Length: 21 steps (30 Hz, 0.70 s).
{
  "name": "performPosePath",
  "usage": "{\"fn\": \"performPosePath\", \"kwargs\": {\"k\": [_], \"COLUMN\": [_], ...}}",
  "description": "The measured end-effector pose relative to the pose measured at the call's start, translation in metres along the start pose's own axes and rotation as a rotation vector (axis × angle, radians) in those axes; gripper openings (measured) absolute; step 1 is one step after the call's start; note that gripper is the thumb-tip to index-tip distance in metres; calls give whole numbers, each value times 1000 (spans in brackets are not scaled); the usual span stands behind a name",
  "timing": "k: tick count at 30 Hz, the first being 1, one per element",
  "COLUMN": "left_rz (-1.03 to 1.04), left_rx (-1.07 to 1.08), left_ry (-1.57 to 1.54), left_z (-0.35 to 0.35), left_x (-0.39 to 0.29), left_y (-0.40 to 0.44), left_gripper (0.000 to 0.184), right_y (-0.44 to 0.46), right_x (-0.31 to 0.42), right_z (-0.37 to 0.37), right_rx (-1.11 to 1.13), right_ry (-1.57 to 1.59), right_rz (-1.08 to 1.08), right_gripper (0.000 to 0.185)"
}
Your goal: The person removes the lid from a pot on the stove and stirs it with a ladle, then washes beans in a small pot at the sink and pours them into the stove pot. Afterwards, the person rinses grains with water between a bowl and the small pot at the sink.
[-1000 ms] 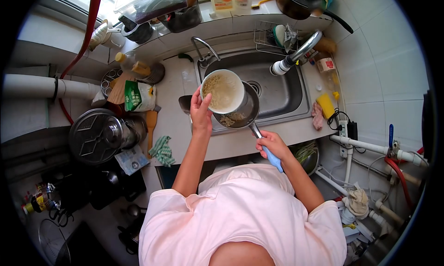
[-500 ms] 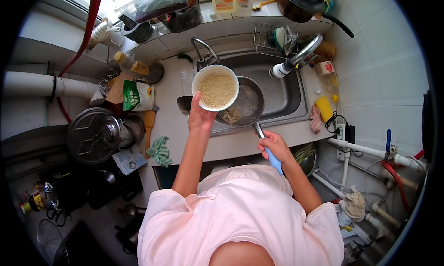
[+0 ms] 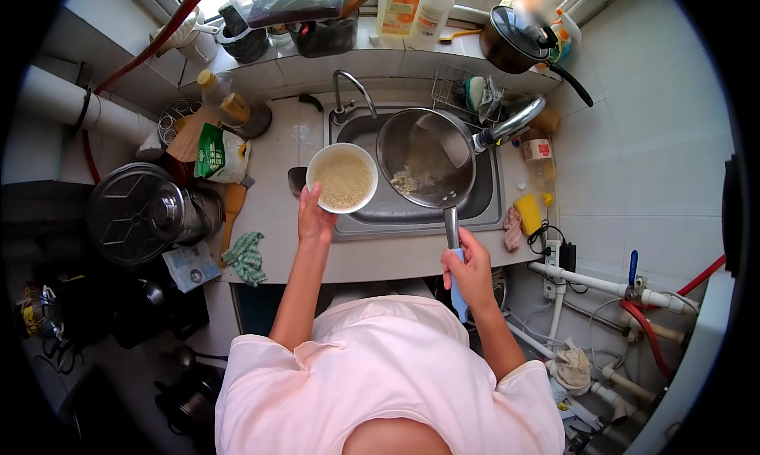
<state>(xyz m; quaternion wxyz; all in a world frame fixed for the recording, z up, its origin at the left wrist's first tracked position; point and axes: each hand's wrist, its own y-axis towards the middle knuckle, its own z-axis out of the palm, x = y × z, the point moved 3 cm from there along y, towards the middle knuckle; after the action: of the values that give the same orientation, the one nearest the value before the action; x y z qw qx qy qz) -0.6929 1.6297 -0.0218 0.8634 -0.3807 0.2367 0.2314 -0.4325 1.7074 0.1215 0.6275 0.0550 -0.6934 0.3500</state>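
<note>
My left hand [image 3: 315, 217] grips a white bowl [image 3: 342, 178] by its near left rim; pale grains in cloudy liquid fill much of it. The handle of a steel saucepan [image 3: 427, 158] is in my right hand [image 3: 469, 271], fingers wrapped round its blue grip. The pan is raised over the sink [image 3: 372, 221], to the right of the bowl and apart from it. Some grains and a little liquid lie in the pan. Its far right rim is beside the faucet head [image 3: 484, 142].
A green and white cloth [image 3: 245, 258] and a wooden spatula [image 3: 231, 209] lie on the left counter, near a steel kettle [image 3: 178, 209]. At the right are a yellow sponge [image 3: 527, 214] and a pink cloth [image 3: 513, 230]. A lidded pot [image 3: 511, 43] stands on the ledge.
The pan has risen and moved away from under the bowl, towards the faucet. The bowl has shifted left and closer to the body. The camera view has also shifted.
</note>
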Motion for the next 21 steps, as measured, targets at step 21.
{"fn": "performPosePath", "kwargs": {"k": [21], "left_rz": [-215], "left_rx": [120], "left_ry": [-56], "left_z": [45], "left_x": [40], "left_y": [-23], "left_gripper": [69], "right_y": [-10], "right_x": [31], "right_z": [16], "right_rx": [-116], "right_ry": [-249], "right_rz": [-204], "right_gripper": [46]}}
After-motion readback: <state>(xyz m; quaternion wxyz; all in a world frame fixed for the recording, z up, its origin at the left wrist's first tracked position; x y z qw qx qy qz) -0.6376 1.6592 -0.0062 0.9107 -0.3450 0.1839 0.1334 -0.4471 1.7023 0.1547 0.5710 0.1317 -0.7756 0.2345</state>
